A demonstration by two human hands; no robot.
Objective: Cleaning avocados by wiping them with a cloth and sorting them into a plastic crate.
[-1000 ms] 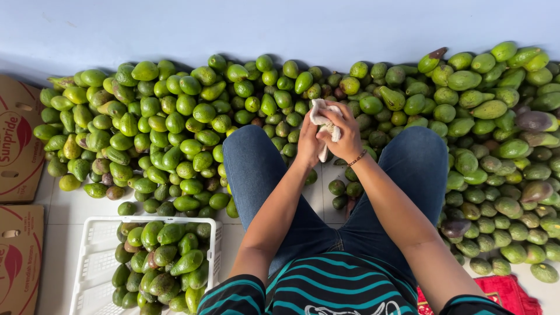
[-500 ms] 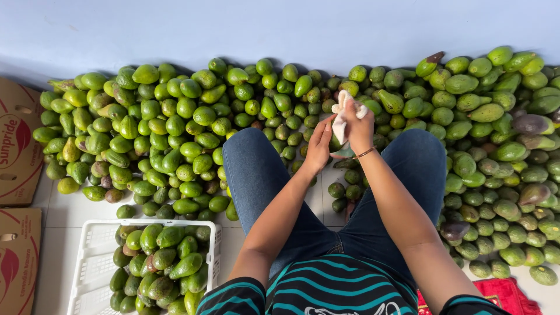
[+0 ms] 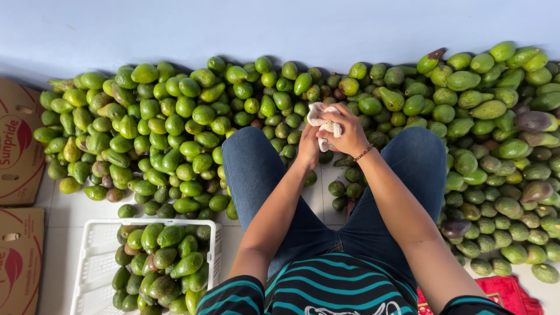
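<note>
Two flattened brown cardboard boxes at my far left on the floor, upper box (image 3: 20, 143) with red and white printed emblem beside the avocado heap, lower box (image 3: 18, 259) with a red mark, just left of the white plastic crate (image 3: 87, 268), both cut by frame edge

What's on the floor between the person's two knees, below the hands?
In the head view, a small cluster of green avocados lies on the white tiled floor between the blue-jeaned knees, just below both hands, which hold a crumpled white cloth.
</note>
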